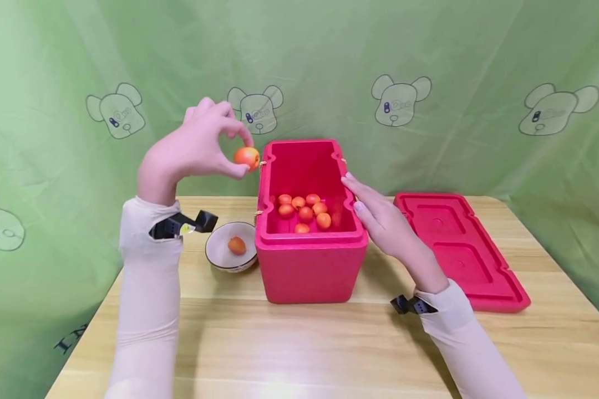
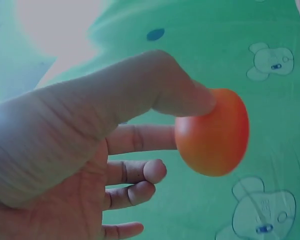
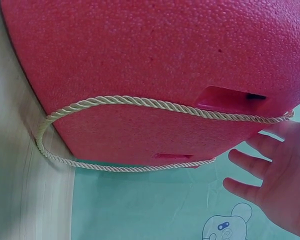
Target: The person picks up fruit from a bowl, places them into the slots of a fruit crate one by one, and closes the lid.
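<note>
Between thumb and forefinger, my left hand (image 1: 199, 141) pinches a small orange-red fruit (image 1: 247, 158), raised just left of the red foam box (image 1: 309, 271). In the left wrist view the fruit (image 2: 215, 135) looks smooth and rounded; its kind is not certain. My right hand (image 1: 384, 219) rests with fairly straight fingers on the box's right rim. Several similar fruits (image 1: 305, 214) lie on the floor of the box. A white bowl (image 1: 217, 249) with a dark rim stands left of the box, with one fruit (image 1: 237, 245) in it.
The red lid (image 1: 461, 249) lies flat on the wooden table (image 1: 279, 349), right of the box. A twisted cord (image 3: 125, 100) loops along the box's right side. Behind the table hangs a green curtain (image 1: 319, 66) with bear-head drawings.
</note>
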`<state>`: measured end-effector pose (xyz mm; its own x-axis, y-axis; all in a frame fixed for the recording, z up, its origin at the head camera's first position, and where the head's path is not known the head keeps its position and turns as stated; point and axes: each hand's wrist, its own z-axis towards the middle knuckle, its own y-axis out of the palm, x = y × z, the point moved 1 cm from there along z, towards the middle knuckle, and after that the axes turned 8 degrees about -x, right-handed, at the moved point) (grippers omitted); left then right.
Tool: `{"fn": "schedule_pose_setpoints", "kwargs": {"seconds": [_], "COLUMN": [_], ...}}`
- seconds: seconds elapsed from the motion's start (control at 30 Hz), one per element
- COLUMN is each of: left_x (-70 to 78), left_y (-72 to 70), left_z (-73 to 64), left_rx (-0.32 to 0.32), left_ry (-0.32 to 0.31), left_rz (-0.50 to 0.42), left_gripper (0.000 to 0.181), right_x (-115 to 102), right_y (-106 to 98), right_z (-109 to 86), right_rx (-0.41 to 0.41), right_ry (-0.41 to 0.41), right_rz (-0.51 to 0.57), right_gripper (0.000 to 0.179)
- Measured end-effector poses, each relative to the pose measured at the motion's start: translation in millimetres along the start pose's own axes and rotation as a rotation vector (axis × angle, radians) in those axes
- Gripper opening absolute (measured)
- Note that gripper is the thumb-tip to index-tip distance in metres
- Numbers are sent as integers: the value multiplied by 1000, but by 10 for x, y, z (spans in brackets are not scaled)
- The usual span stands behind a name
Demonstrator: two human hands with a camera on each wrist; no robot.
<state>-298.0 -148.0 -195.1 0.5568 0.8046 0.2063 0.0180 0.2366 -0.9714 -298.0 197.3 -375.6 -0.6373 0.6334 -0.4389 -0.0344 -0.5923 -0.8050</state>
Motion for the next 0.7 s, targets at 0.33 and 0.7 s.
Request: {"fn": "schedule_pose_setpoints", "kwargs": {"seconds": [0.33,0.7], "left_x": [279,422], "left_y": [-226,-56], "left_z": [616,1173], "left_rx": [-63,-139], "left_ry": [59,19], "left_rz": [85,102], "left_gripper": [26,25], "right_x": [-8,-14], "right_y": [68,112], "right_z": [57,108], "right_rx": [-8,-3], "right_ry": [6,8], "right_rz": [8,21], "right_gripper": [56,55]}}
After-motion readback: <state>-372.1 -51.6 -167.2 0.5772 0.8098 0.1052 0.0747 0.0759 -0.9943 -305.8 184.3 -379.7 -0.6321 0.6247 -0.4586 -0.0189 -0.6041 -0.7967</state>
